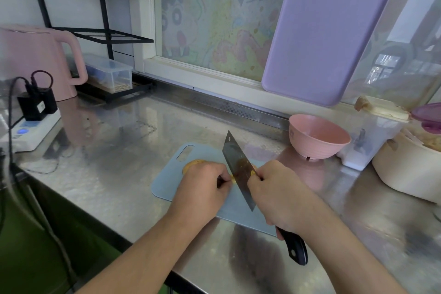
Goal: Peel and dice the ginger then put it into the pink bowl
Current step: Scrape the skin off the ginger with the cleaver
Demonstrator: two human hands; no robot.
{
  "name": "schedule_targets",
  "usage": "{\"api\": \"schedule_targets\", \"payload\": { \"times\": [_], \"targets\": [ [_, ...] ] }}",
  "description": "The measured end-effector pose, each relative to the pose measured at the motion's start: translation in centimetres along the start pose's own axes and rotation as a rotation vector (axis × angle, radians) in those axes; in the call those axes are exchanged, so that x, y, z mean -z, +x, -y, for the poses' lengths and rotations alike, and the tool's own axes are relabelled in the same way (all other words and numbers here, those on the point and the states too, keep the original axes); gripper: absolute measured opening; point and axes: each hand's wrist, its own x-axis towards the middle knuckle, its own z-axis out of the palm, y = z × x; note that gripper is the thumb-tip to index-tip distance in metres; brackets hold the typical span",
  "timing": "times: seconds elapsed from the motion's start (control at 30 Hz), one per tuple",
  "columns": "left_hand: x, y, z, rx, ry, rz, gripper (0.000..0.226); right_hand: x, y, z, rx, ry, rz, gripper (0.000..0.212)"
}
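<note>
On the steel surface (133,131) lies a pale blue cutting board (167,184), and both hands work over it. The left hand (202,188) has its fingers curled down, pinching a small yellow piece of ginger (233,178) against the board, right beside the blade. More ginger, a tan unpeeled lump (191,164), shows just beyond the left knuckles, near the board's handle slot. The right hand (276,193) grips a cleaver (238,169) at the joint of blade and black handle, the handle end sticking out below the wrist. The blade stands tilted, its tip pointing away from the person, with bits of ginger stuck to its flat side.

The pink bowl (319,137) stands on the surface beyond the board's right corner, apart from it; nothing can be made out inside. A lilac board (329,31) leans against the window behind it. At far left stand a pink kettle (35,59) and a white power strip (35,126).
</note>
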Motion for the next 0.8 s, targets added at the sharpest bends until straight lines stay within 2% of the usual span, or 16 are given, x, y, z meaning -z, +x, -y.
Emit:
{"api": "schedule_targets", "payload": {
  "times": [0.27, 0.53, 0.7, 0.8],
  "targets": [
    [0.3, -0.1, -0.1, 0.001, -0.016, 0.006, 0.009, -0.5, 0.3, 0.7, 0.004, -0.023, 0.05, 0.035],
    [0.4, -0.3, -0.1, 0.032, -0.061, 0.027, 0.011, 0.3, -0.2, 0.0, -0.014, 0.103, -0.085, 0.031],
    [0.4, -0.2, -0.1, 0.024, -0.046, 0.021, 0.011, 0.8, -0.8, 0.2, -0.001, 0.146, -0.05, 0.037],
    [0.4, -0.3, -0.1, 0.014, -0.028, 0.013, 0.011, 0.6, -0.6, 0.1, -0.012, 0.157, -0.041, 0.033]
  ]
}}
